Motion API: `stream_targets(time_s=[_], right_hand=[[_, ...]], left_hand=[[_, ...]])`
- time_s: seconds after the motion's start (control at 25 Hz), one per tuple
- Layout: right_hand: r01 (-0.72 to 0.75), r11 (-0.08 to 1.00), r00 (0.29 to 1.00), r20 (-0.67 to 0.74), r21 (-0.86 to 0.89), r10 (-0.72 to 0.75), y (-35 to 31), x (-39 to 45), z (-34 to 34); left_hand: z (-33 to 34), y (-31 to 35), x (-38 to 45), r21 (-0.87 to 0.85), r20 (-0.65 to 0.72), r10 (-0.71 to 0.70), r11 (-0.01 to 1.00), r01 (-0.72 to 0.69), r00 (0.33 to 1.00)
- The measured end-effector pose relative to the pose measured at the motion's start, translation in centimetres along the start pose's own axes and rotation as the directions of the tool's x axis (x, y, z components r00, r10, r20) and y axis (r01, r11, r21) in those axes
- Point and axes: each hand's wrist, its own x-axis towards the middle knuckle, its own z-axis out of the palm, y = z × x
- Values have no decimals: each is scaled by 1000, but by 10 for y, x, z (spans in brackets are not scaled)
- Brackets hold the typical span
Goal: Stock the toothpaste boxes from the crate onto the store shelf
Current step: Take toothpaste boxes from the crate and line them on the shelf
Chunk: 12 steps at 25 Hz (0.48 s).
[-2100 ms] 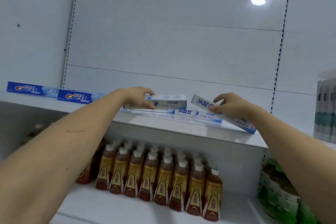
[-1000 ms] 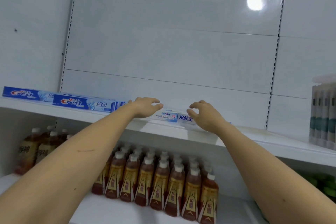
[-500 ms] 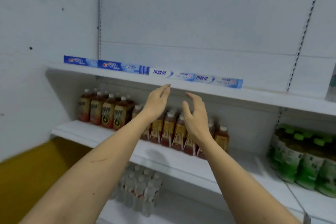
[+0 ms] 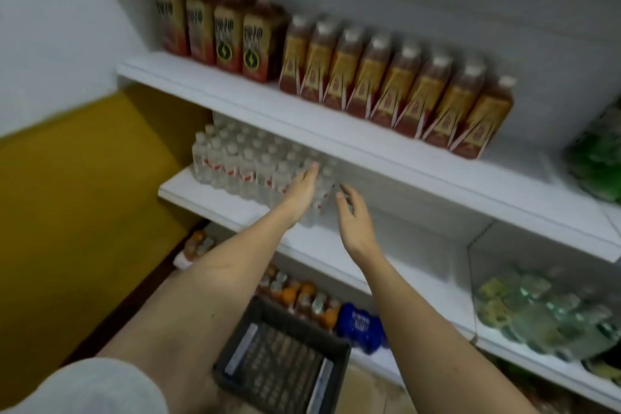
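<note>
step: judged as reaching down to the crate point(image 4: 282, 360) for more toothpaste boxes.
how to do it well: lower both hands straight over the crate, clear of the water bottles point(image 4: 248, 165).
left hand point(image 4: 302, 193): empty, fingers straight.
right hand point(image 4: 354, 222): empty, fingers relaxed and spread.
crate contents: two pale boxes point(image 4: 240, 348) along the side walls, likely toothpaste; mesh floor bare between.
shelves: brown drink bottles point(image 4: 386, 77) above.

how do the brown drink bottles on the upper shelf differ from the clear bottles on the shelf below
The brown drink bottles are taller, dark, with gold and red labels, standing in a long row. The clear bottles are smaller, see-through, with thin red-and-white bands, packed in a tight block. Both have pale caps and stand upright.
</note>
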Motion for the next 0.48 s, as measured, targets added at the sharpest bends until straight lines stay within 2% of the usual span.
stream_targets(time_s=[0.12,0.28,0.36,0.48], right_hand=[[-223,974,975,18,24,223,62,-4,56],[-485,867,873,1,117,488,135,-33,115],[-607,774,790,36,179,611,173,-55,137],[-728,634,667,54,260,743,227,-101,159]], left_hand=[[-9,-98,4,60,61,-200,979,197,978],[-40,-231,9,115,78,-421,904,411,904],[-49,-304,24,164,69,-554,827,538,830],[-39,-437,27,169,132,-732,681,712,669]])
